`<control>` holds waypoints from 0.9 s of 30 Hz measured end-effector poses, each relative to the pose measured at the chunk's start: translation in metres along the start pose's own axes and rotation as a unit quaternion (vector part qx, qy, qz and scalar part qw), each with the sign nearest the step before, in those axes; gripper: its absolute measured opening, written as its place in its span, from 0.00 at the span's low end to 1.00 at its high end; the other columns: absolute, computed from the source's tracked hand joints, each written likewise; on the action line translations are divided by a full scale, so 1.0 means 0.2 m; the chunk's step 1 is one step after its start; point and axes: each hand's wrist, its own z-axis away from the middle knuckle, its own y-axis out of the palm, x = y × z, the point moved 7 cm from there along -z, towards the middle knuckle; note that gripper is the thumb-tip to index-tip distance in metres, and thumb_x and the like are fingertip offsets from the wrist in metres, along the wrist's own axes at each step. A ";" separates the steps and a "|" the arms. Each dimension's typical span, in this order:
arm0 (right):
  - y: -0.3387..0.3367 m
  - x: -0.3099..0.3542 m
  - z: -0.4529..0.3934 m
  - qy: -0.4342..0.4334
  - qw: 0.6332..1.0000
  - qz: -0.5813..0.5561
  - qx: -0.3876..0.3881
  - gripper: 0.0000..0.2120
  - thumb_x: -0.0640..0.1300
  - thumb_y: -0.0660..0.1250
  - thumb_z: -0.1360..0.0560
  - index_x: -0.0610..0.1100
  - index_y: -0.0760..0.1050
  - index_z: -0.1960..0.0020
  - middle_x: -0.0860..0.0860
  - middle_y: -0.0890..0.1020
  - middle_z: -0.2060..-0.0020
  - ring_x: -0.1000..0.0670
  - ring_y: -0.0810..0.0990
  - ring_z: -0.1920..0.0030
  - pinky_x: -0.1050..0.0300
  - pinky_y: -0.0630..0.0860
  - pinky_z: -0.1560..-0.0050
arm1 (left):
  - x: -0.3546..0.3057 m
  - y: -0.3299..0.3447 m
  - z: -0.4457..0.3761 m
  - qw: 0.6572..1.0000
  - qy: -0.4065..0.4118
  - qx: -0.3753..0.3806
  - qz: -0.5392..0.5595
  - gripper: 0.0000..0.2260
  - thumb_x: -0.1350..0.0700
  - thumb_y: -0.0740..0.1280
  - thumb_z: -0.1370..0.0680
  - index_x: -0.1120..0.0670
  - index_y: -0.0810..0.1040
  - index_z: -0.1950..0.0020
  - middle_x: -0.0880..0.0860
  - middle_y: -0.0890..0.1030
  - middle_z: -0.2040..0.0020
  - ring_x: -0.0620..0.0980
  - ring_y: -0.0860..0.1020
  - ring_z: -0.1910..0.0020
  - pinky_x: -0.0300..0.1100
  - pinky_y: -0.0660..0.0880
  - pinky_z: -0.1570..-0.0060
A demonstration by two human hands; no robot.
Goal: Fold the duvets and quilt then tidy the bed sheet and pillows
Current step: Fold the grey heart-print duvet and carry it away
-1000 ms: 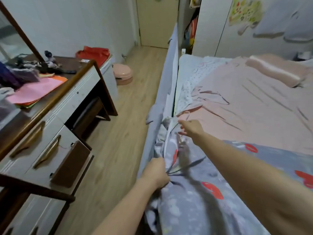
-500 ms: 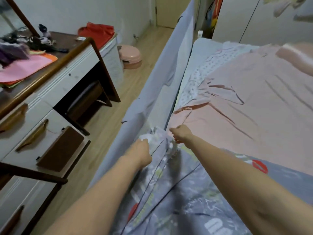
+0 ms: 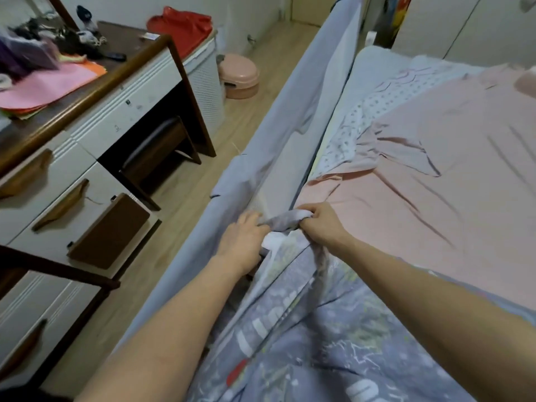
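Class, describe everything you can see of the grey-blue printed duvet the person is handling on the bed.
The grey-blue printed duvet looks like soft, thin fabric with white, yellow and red motifs. It lies crumpled over the near end of the bed, overlapping the pink bed sheet and pressed against the grey fabric bed rail. Its far edge is bunched up: the left hand and right hand both grip it.

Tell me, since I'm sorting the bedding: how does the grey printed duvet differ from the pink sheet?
The grey printed duvet carries white, red and yellow-green markings; the pink sheet is plain. The duvet's edge is bunched and gripped by the left hand and right hand; the sheet lies spread and creased, untouched. The duvet is nearer the camera, the sheet beyond. Both lie on the bed.
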 end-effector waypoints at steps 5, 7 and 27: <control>-0.17 0.34 0.02 -0.072 0.988 0.127 -0.057 0.10 0.36 0.60 0.33 0.41 0.81 0.60 0.45 0.84 0.62 0.45 0.80 0.58 0.53 0.77 0.58 | -0.07 -0.16 0.03 0.988 -0.025 -0.025 0.153 0.11 0.55 0.62 0.24 0.52 0.66 0.67 0.54 0.76 0.64 0.59 0.76 0.60 0.45 0.66 0.66; -0.20 0.54 0.01 -0.102 0.979 0.160 -0.073 0.07 0.37 0.61 0.33 0.38 0.78 0.62 0.41 0.82 0.65 0.40 0.79 0.60 0.50 0.76 0.60 | -0.03 -0.23 0.06 0.974 -0.071 -0.011 0.215 0.15 0.58 0.62 0.24 0.54 0.64 0.70 0.60 0.77 0.64 0.63 0.75 0.60 0.45 0.64 0.66; 0.12 0.31 0.26 0.091 0.995 -0.006 0.037 0.20 0.47 0.65 0.23 0.28 0.73 0.48 0.43 0.73 0.58 0.47 0.75 0.58 0.43 0.77 0.48 | 0.26 -0.47 0.35 0.892 -0.191 -0.088 0.399 0.06 0.63 0.60 0.25 0.56 0.71 0.61 0.57 0.73 0.63 0.54 0.71 0.62 0.40 0.67 0.61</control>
